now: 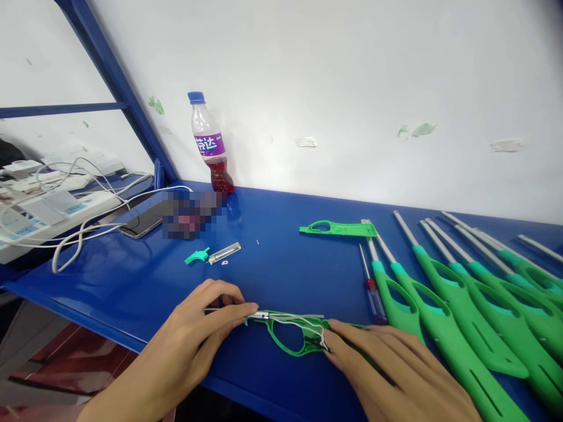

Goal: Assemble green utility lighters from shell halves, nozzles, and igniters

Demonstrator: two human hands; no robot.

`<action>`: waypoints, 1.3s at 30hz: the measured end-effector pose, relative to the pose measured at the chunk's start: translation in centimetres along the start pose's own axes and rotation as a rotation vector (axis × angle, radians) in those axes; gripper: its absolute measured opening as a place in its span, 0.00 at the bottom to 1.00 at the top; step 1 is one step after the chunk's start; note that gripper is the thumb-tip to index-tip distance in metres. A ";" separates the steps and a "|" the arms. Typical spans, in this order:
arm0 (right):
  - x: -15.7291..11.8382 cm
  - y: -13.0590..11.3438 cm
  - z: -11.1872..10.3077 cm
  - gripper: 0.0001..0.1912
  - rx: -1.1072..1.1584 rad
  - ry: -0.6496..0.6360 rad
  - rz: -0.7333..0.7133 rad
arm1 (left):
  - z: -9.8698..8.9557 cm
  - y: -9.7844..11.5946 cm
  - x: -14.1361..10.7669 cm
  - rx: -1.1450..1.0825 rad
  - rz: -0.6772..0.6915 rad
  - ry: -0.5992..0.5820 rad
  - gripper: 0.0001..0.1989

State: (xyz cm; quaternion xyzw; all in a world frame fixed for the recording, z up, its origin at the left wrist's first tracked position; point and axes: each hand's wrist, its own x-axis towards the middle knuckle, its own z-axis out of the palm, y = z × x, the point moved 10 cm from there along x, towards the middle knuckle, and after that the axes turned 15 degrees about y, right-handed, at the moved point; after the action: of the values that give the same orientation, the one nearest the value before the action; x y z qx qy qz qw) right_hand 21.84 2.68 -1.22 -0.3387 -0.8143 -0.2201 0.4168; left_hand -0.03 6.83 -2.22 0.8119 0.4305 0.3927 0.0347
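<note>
A green half-shell of a long-nosed lighter [281, 349] lies inside-up at the table's front, with white wires [303, 321] and a small black part [313, 341] in it. My left hand [200, 328] is closed, pinching the metal lighter tube [260, 315] at the shell's left end. Over the shell's right end, my right hand [396, 363] is closed, thumb and index finger at the shell beside the wires; its other fingertips are hidden. Beyond my hands are a teal trigger [197, 256], a clear fuel tank [225, 253] and a tiny white piece [224, 262].
Several green lighters [475, 316] lie at right, beside a screwdriver [373, 293]. Another green half-shell [338, 228] rests against metal tubes farther back. A bottle of red drink [210, 143], a phone [147, 218] and white cables [83, 231] are at left on the blue table [272, 264].
</note>
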 end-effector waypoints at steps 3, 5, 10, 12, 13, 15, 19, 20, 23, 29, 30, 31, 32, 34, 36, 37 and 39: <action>0.0 -0.1 0.0 0.16 0.002 0.007 -0.005 | 0.1 -0.1 -0.1 0.006 0.001 -0.001 0.24; 0.0 -0.1 0.0 0.16 -0.001 0.005 -0.006 | 0.0 -0.2 -0.1 0.020 0.007 0.006 0.25; 0.0 -0.1 -0.1 0.17 -0.005 0.014 0.000 | -0.2 -0.3 -0.2 0.051 0.043 0.030 0.28; 0.0 -0.1 -0.2 0.17 -0.002 0.018 0.004 | -0.1 -0.3 -0.2 0.063 0.056 0.036 0.29; 0.0 -0.1 -0.2 0.17 -0.001 0.019 0.006 | 0.0 -0.3 -0.3 0.073 0.060 0.035 0.29; 0.1 -0.1 -0.1 0.17 0.002 0.011 0.000 | -0.1 -0.3 -0.2 0.096 0.065 0.067 0.29; 0.2 -0.2 -0.2 0.17 0.003 0.007 -0.007 | -0.5 -0.3 -0.3 0.128 0.075 0.094 0.31; 0.2 -0.2 -0.2 0.17 0.004 0.006 -0.007 | -0.3 -0.5 -0.4 0.134 0.070 0.061 0.32; 0.2 -0.2 -0.3 0.17 0.000 0.008 0.002 | 0.1 -0.9 -0.7 0.118 0.058 -0.043 0.33; 0.2 -0.2 -0.2 0.18 0.009 0.002 0.014 | -0.3 -1.0 -0.6 0.057 0.068 -0.021 0.31; 0.2 -0.1 -0.2 0.18 0.007 0.002 0.018 | -0.1 -1.0 -0.7 0.047 0.067 -0.033 0.31; 0.2 -0.1 -0.1 0.18 0.005 0.000 0.022 | 0.0 -1.1 -0.7 0.040 0.066 -0.037 0.30; 0.2 0.0 -0.2 0.18 0.004 0.002 0.021 | 0.0 -1.1 -0.7 0.037 0.068 -0.041 0.30; 0.2 -0.1 -0.1 0.18 0.007 -0.001 0.013 | 0.0 -1.0 -0.8 0.036 0.077 -0.046 0.30; 0.2 -0.1 -0.1 0.18 0.009 -0.002 0.011 | 0.2 -1.3 -1.0 0.045 0.055 -0.073 0.32; 0.2 -0.1 -0.1 0.18 0.008 0.000 0.013 | 0.4 -1.5 -1.2 0.051 0.033 -0.099 0.32; 0.3 -0.1 -0.2 0.18 0.003 0.005 0.022 | 0.5 -1.5 -1.4 0.043 0.006 -0.113 0.33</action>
State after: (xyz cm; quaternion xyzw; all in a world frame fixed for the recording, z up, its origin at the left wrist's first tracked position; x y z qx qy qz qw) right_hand 21.78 2.63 -0.90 -0.3467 -0.8098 -0.2150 0.4218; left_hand -1.14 6.91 -4.05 0.8347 0.4338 0.3369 0.0404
